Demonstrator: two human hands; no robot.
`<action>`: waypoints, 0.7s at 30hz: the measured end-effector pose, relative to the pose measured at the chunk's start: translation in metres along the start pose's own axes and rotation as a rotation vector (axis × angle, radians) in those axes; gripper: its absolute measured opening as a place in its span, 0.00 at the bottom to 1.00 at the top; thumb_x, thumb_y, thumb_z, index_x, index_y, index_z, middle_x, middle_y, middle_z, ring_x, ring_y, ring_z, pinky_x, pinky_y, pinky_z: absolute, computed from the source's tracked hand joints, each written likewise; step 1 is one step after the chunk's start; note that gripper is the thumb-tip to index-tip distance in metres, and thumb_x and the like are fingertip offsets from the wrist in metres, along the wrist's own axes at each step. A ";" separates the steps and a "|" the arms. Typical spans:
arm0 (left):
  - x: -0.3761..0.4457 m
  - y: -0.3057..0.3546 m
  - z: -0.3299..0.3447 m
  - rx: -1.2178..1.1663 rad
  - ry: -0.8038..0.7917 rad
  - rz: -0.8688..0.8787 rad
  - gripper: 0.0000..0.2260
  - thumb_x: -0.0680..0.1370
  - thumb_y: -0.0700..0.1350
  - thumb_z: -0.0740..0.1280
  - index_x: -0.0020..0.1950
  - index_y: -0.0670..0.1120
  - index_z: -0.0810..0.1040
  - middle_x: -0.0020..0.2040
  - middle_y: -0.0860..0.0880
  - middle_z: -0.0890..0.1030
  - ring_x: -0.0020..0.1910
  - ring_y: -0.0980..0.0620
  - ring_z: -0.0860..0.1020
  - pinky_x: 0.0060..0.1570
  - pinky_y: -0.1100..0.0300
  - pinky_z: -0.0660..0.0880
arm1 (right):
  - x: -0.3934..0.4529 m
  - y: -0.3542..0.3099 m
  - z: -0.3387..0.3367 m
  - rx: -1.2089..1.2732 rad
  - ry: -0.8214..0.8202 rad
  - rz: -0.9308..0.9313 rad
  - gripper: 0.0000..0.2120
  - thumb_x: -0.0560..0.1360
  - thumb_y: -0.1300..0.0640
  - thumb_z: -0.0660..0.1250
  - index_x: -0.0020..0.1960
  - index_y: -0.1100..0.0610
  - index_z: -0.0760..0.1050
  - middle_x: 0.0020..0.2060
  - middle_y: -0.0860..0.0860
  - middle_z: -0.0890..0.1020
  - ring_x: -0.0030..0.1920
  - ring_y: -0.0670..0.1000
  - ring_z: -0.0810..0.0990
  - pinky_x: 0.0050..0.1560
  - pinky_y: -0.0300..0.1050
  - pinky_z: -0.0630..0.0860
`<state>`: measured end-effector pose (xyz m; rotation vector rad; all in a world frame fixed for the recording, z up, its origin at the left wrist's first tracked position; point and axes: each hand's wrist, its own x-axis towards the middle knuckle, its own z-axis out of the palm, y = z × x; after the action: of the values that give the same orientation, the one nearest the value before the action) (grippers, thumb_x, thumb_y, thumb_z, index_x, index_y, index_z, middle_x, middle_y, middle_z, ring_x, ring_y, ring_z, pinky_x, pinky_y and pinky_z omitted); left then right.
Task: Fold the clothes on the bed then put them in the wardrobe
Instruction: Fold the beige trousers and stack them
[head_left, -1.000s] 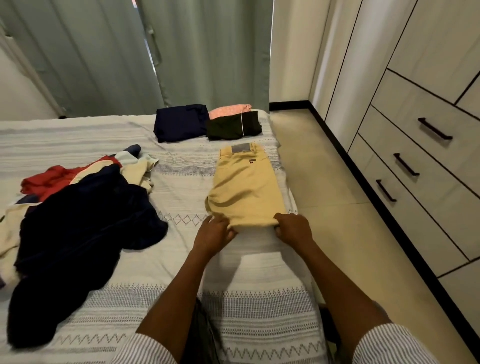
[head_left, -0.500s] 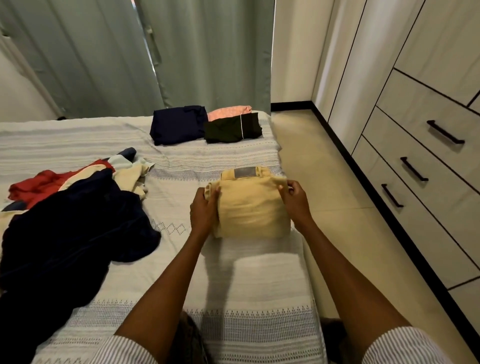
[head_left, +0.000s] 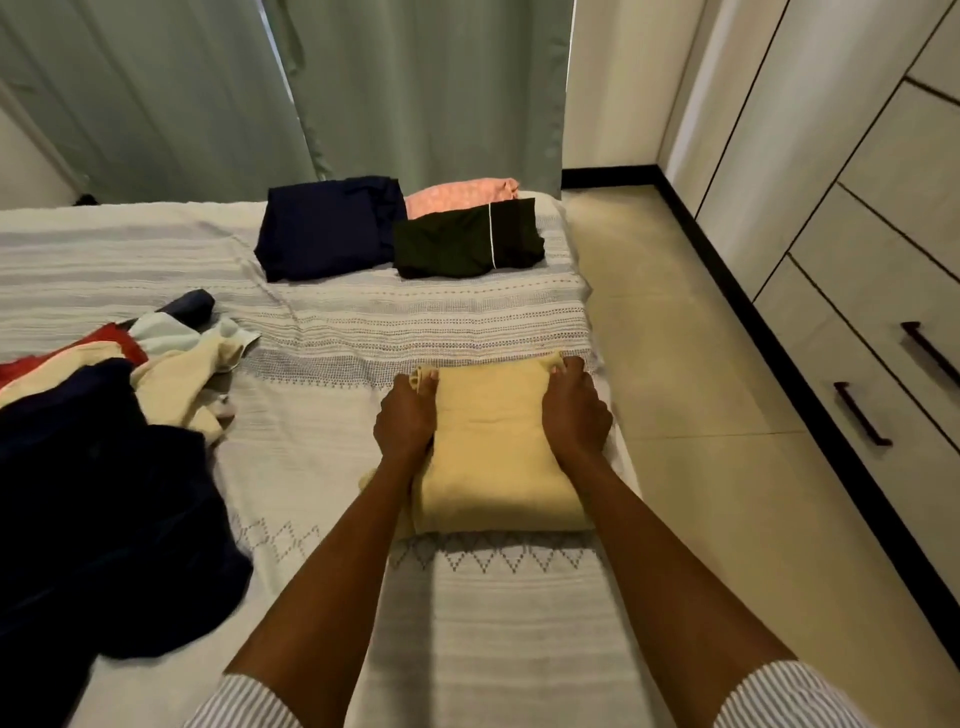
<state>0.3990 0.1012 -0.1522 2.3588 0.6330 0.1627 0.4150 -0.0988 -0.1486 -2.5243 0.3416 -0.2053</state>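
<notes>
Bed (head_left: 156, 249): striped cover, holds all clothes.
Pile (head_left: 104, 467): unfolded, left.
Folded stack (head_left: 327, 228): far.
Shorts (head_left: 493, 441): yellow, folded, near right edge.
Left hand (head_left: 408, 418): grips shorts' left side.
Right hand (head_left: 574, 410): grips right side.

Four folded garments (head_left: 498, 441), one unfolded heap (head_left: 104, 467), two hands (head_left: 405, 415).

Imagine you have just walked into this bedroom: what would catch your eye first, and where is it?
First, the two hands, left hand and right hand, gripping the folded yellow trousers near the bed's right edge. Next, the dark unfolded heap on the left, and folded clothes at the far end.
</notes>
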 end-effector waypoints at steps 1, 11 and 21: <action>0.004 -0.006 0.010 0.020 0.010 -0.011 0.22 0.82 0.63 0.55 0.55 0.44 0.71 0.55 0.41 0.80 0.55 0.38 0.77 0.45 0.52 0.67 | 0.003 0.002 0.009 -0.027 0.020 -0.008 0.15 0.85 0.50 0.53 0.67 0.54 0.67 0.63 0.56 0.78 0.57 0.65 0.79 0.51 0.57 0.74; -0.008 -0.004 -0.004 0.002 0.025 0.029 0.26 0.80 0.60 0.62 0.70 0.45 0.65 0.68 0.41 0.72 0.63 0.37 0.72 0.57 0.44 0.69 | 0.002 0.007 -0.002 0.106 -0.068 0.069 0.21 0.83 0.47 0.56 0.73 0.54 0.65 0.70 0.57 0.70 0.65 0.64 0.74 0.59 0.57 0.70; -0.110 -0.030 -0.028 0.449 -0.403 0.529 0.27 0.82 0.63 0.47 0.80 0.56 0.53 0.81 0.53 0.50 0.80 0.47 0.48 0.75 0.43 0.46 | -0.116 0.040 -0.031 -0.283 -0.248 -0.535 0.44 0.73 0.24 0.34 0.79 0.45 0.59 0.80 0.49 0.57 0.80 0.56 0.54 0.75 0.63 0.49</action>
<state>0.2833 0.0844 -0.1450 2.8304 -0.1797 -0.2474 0.2899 -0.1141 -0.1545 -2.8320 -0.4392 -0.0457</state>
